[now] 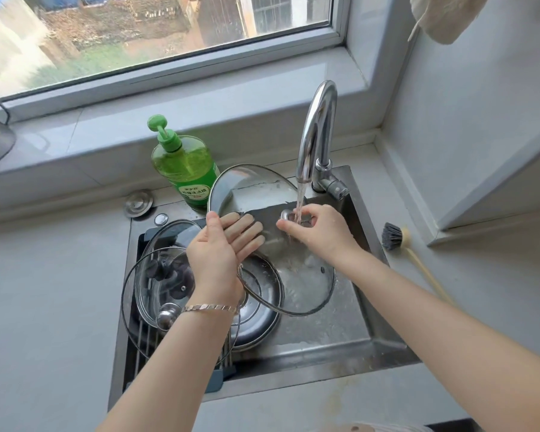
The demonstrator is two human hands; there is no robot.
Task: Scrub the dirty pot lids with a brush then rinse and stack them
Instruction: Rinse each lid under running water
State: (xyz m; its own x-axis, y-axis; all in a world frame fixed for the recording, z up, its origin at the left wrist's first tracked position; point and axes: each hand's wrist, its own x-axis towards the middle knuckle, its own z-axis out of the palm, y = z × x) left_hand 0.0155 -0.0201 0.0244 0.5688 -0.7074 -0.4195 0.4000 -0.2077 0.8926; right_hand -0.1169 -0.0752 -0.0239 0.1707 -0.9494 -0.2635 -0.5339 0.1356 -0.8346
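- Now, head view: glass lid (303,275) held tilted over the sink (325,335), under running tap (317,129).
- Right hand (320,233) fingers pinch its knob (287,215); left hand (214,254) fingers straight, flat against the glass.
- Brush (395,236) lies on the surface (496,291), right of sink.

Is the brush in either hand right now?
No. The brush lies on the counter beside the sink; the left hand and right hand hold a glass lid under the tap.

Tap (317,132): glossy chrome. Sink (325,335): brushed steel, wet, dull. Lid (306,285): clear wet glass, shiny metal rim and knob. Stacked lids (156,275): same. Soap bottle (184,169): glossy translucent green plastic. Brush (396,236): wooden handle, dark bristles. Counter (44,291): smooth, matt.
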